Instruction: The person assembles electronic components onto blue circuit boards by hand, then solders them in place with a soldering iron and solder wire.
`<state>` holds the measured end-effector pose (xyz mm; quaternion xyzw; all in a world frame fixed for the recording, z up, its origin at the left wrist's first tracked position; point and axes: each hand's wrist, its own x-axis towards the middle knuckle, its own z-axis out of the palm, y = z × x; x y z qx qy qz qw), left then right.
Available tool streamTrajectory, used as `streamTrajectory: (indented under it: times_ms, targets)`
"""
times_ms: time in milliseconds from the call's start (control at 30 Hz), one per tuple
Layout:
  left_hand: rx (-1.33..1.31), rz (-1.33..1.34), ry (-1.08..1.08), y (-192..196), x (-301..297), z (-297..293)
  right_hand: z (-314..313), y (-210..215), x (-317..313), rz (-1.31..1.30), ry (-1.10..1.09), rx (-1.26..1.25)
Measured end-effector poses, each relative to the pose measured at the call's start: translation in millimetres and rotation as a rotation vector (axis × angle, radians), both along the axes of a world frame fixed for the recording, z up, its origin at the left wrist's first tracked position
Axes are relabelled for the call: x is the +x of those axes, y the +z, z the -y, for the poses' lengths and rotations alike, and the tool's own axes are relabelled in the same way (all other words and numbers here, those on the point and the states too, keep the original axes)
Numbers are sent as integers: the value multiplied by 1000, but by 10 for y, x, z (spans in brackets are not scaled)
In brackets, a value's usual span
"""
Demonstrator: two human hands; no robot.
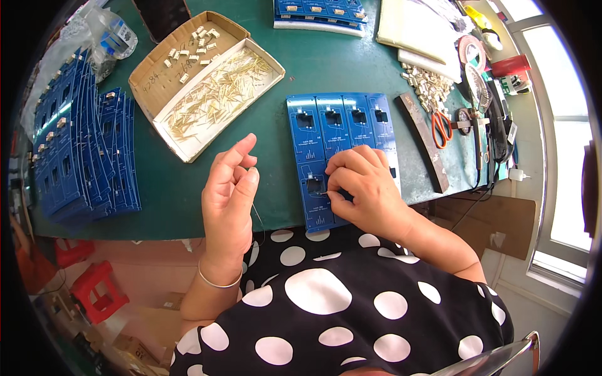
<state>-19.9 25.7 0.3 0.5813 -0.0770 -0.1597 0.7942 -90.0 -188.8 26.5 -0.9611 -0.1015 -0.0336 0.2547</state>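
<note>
The right hand (370, 194) has its thumb and forefinger drawn together at the lower-left cutout of one blue circuit-board panel (337, 139), other fingers curled; whether they pinch a pin is too small to tell. The left hand (227, 194) is raised left of the panel, fingers bent toward the thumb; I cannot tell whether it holds anything. The panel lies on the green tabletop (175, 203), before the person, showing four cutouts in its upper row; the right hand blocks much of the lower row. Left of it sits one open cardboard box (150, 72), with roughly a dozen white connectors (201, 42) in one half and uncounted thin pins (216, 94) in the other. Two stacks of blue boards (66, 156) stand at far left, one bottle (119, 39) behind them; another stack (320, 10) rests on white foam (323, 27) at the back. Rightward are one dark bar (424, 143), one pair of orange-handled scissors (434, 127) and one connector heap (428, 86).
</note>
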Motion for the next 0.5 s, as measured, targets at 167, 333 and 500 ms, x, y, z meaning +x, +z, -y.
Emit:
streamTrajectory:
  times_ms: [167,333,500]
  targets:
    - [16,53,0,-42,1,14,-30,16,17,13,13,-30]
    - [37,76,-15,-22,3,10,-80,67,69,108,75,-96]
    - [50,112,-30,-56,-5,1,-92,39,67,94,79,-92]
